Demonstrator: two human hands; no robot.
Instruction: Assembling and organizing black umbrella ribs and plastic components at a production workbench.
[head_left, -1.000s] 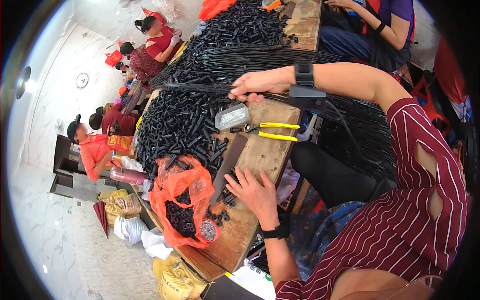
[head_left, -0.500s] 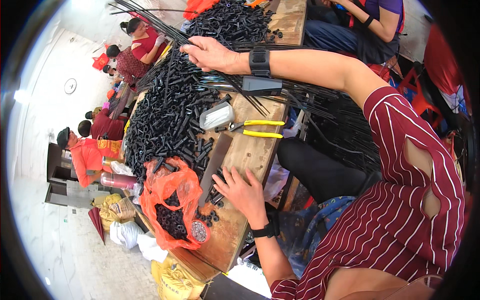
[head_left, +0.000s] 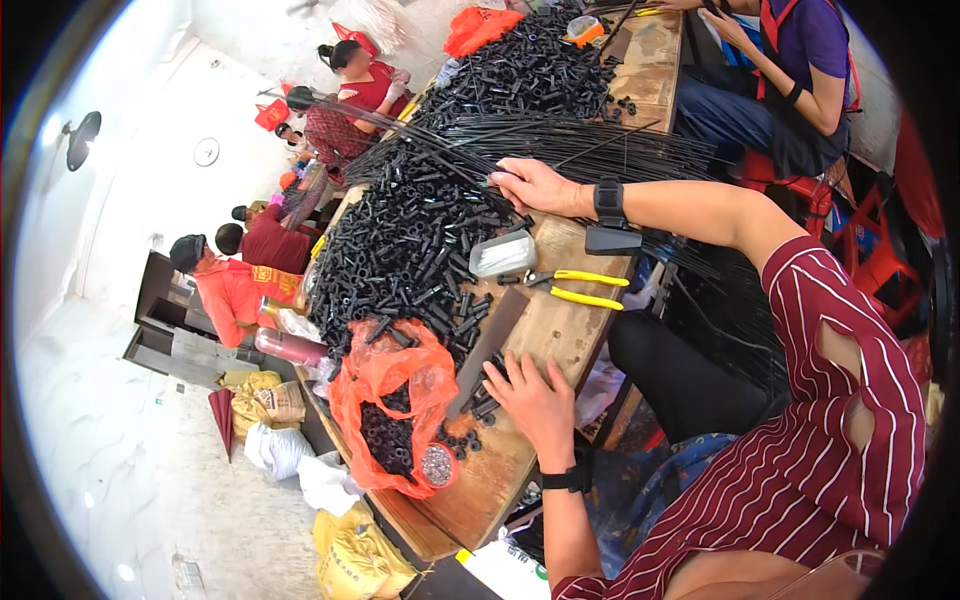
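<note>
My right hand [head_left: 530,188], the upper one in view, is closed round the near end of a bundle of thin black rods [head_left: 440,150]. The rods reach away over the heap, blurred at their far ends. Just below this hand is a small clear container [head_left: 503,254] of thin white pieces, with yellow-handled pliers [head_left: 575,287] beside it. My left hand [head_left: 535,403] rests on the wooden table [head_left: 545,335] with fingers spread, its fingertips by several small black tubes [head_left: 484,405] and a flat dark strip [head_left: 497,340]. Any contact with the tubes is hidden.
Black tubular parts [head_left: 400,245] cover the table's middle, and more rods [head_left: 620,145] lie crosswise. An orange plastic bag [head_left: 350,420] of black rings stands by a red-rimmed cup [head_left: 438,465]. People work across the table; a person in purple [head_left: 812,60] sits at upper right.
The view has shifted. My right hand has drawn closer to the clear container, pulling the rods along. My left hand stays spread in the same spot on the table.
</note>
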